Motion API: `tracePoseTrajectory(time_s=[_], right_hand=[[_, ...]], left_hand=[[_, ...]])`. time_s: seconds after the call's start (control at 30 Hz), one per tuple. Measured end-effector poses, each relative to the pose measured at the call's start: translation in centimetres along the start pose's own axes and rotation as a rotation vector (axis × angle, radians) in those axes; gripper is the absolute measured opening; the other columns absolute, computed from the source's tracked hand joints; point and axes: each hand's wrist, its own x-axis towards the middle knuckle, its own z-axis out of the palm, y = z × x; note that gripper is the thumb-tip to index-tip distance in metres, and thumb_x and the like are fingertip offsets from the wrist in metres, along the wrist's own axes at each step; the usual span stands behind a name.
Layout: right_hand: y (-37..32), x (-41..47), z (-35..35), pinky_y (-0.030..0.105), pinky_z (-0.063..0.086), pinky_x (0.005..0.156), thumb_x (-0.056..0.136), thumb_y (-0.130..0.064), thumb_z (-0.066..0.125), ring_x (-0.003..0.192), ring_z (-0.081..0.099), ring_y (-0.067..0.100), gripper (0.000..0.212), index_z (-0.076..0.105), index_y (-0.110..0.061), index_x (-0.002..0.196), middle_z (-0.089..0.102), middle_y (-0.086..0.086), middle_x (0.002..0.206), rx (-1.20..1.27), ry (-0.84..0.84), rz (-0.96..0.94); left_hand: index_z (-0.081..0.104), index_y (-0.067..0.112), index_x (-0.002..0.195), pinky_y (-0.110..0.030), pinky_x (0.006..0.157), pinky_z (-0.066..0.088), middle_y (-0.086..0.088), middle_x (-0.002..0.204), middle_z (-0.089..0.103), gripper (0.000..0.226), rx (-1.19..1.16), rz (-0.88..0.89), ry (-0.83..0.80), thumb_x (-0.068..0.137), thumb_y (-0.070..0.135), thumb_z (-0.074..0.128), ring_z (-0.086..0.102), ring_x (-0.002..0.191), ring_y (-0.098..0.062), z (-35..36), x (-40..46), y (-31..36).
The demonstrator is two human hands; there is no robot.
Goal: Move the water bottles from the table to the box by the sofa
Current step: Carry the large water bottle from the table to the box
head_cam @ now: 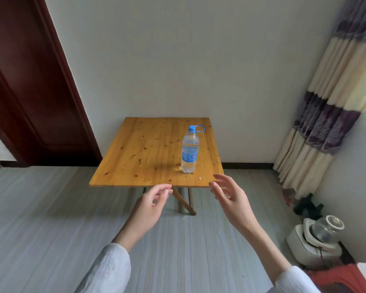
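One clear water bottle (189,151) with a blue cap, blue carry loop and blue label stands upright near the front right of a small wooden folding table (140,153). My left hand (150,205) hovers just in front of the table's near edge, its fingers loosely curled and holding nothing. My right hand (228,196) is raised at the table's front right corner, fingers spread, a short way below and right of the bottle and not touching it. No box or sofa is in view.
The table stands against a white wall. A dark red door (30,85) is at the left and a striped curtain (334,98) at the right. A white appliance (317,240) and dark items sit on the floor at right. Grey plank flooring surrounds the table.
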Motion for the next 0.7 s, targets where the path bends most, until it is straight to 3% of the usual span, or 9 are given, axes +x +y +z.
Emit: tracePoseTrajectory(time_s=[0.2, 0.43, 0.5, 0.6, 0.7], right_hand=[[3.7, 10.7, 0.3, -0.001, 0.043, 0.067, 0.088, -0.032, 0.053, 0.091, 0.057, -0.005, 0.034, 0.052, -0.020, 0.121, 0.062, -0.008, 0.103, -0.050, -0.061, 0.053], [10.1, 21.1, 3.3, 0.003, 0.046, 0.067, 0.087, -0.030, 0.056, 0.095, 0.061, 0.006, 0.037, 0.051, -0.018, 0.122, 0.064, -0.004, 0.108, -0.085, -0.049, 0.173], [12.3, 24.2, 4.6, 0.004, 0.046, 0.065, 0.086, -0.027, 0.058, 0.096, 0.060, 0.008, 0.040, 0.050, -0.018, 0.124, 0.062, -0.004, 0.111, -0.079, -0.041, 0.216], [15.1, 28.6, 6.6, 0.007, 0.047, 0.066, 0.083, -0.022, 0.063, 0.104, 0.057, 0.011, 0.047, 0.047, -0.019, 0.127, 0.057, -0.004, 0.118, -0.066, -0.023, 0.285], [17.4, 32.4, 8.5, 0.018, 0.046, 0.078, 0.081, -0.022, 0.066, 0.107, 0.053, 0.010, 0.057, 0.042, -0.019, 0.133, 0.054, -0.002, 0.128, -0.083, 0.009, 0.353]], left_hand=[[0.056, 0.039, 0.096, -0.036, 0.096, 0.047, 0.011, 0.105, 0.065, 0.019, -0.028, -0.073, 0.004, 0.093, 0.024, 0.043, 0.059, 0.104, -0.007, 1.0, 10.7, -2.5], [0.055, 0.039, 0.096, -0.038, 0.097, 0.045, 0.013, 0.105, 0.064, 0.013, -0.018, -0.135, -0.064, 0.092, 0.030, 0.046, 0.059, 0.106, -0.013, 2.3, 22.8, -8.1], [0.053, 0.031, 0.104, -0.029, 0.096, 0.044, 0.005, 0.113, 0.062, 0.015, -0.005, -0.136, -0.102, 0.093, 0.024, 0.045, 0.056, 0.109, -0.013, 2.6, 26.8, -10.1], [0.046, 0.021, 0.124, -0.012, 0.082, 0.038, -0.001, 0.129, 0.052, 0.031, 0.046, -0.153, -0.172, 0.093, 0.019, 0.045, 0.051, 0.112, -0.011, 3.1, 32.3, -12.4], [0.029, 0.023, 0.138, -0.022, 0.096, 0.035, 0.002, 0.144, 0.037, 0.049, 0.088, -0.191, -0.275, 0.092, 0.023, 0.047, 0.042, 0.119, -0.009, 3.3, 37.6, -14.4]])
